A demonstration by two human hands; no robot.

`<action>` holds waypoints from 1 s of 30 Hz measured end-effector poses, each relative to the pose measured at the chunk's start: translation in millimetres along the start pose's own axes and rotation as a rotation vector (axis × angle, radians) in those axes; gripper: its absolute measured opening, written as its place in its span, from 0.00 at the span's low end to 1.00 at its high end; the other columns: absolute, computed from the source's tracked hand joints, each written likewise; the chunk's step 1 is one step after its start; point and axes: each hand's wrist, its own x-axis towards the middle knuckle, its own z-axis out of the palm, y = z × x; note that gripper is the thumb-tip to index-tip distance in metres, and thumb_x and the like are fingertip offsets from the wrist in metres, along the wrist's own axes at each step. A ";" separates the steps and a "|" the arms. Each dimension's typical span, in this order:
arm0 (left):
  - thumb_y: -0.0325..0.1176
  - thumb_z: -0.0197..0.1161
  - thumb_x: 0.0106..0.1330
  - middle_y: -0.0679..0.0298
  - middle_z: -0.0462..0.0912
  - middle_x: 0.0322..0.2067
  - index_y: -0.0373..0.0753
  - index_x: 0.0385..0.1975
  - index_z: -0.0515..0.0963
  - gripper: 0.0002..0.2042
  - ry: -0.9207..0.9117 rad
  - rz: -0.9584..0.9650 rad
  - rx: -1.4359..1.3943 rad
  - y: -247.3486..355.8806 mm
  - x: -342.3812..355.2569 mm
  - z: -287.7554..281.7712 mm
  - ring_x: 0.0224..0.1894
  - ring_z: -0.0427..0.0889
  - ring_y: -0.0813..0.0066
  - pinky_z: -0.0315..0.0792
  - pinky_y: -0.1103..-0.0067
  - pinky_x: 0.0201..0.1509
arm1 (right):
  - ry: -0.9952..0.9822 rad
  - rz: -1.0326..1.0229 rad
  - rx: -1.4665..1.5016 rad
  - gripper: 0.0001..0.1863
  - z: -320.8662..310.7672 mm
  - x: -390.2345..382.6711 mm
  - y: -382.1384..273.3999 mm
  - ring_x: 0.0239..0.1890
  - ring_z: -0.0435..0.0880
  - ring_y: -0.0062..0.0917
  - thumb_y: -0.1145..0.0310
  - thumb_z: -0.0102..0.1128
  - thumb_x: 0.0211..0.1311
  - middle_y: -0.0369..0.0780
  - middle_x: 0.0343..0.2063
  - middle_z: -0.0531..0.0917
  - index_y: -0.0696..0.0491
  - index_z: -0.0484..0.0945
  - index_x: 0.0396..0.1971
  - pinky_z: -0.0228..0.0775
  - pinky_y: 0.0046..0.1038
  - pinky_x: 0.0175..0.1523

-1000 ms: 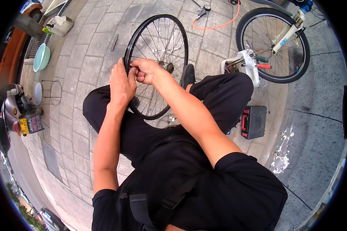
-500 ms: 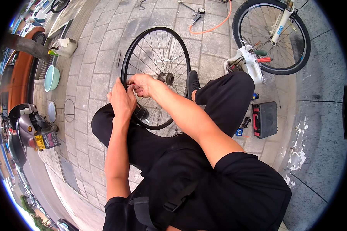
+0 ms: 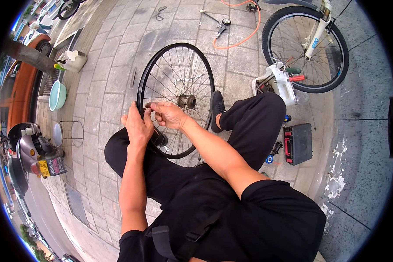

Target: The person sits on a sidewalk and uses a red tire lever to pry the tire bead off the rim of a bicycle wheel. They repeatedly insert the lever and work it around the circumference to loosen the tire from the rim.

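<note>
A bicycle wheel [image 3: 182, 45] with a black rim, thin spokes and a dark hub stands between my legs, leaning over the paving. My left hand [image 3: 139, 127] is wrapped on the near left part of its rim, thumb toward the spokes. Close beside that thumb, on the inner side of the rim, my right hand [image 3: 170, 115] has thumb and forefinger pinched together. Whatever small thing lies between those fingertips is too small to make out. The other right fingers are curled.
Ahead lies an inflator gauge [image 3: 222, 27] with an orange hose [image 3: 249, 40]. At right are a bicycle's front wheel [image 3: 270, 32], a white tool holder [image 3: 286, 89] with red-handled tools, and a black toolbox [image 3: 299, 144]. A green basin [image 3: 58, 96] and wire stand [image 3: 77, 133] are left.
The whole scene has shifted slightly down in the picture. My right hand's fingers have changed their curl a little beside the rim; my left hand keeps its hold on the wheel.
</note>
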 end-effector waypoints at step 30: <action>0.33 0.65 0.68 0.47 0.83 0.38 0.27 0.56 0.72 0.21 0.014 -0.055 -0.115 9.4 6.9 3.1 0.41 0.81 0.45 0.67 0.59 0.49 | 0.306 0.142 -0.334 0.15 34.0 6.3 -24.7 0.13 0.70 0.18 0.54 0.58 0.77 0.33 0.25 0.79 0.51 0.81 0.38 0.56 0.25 0.15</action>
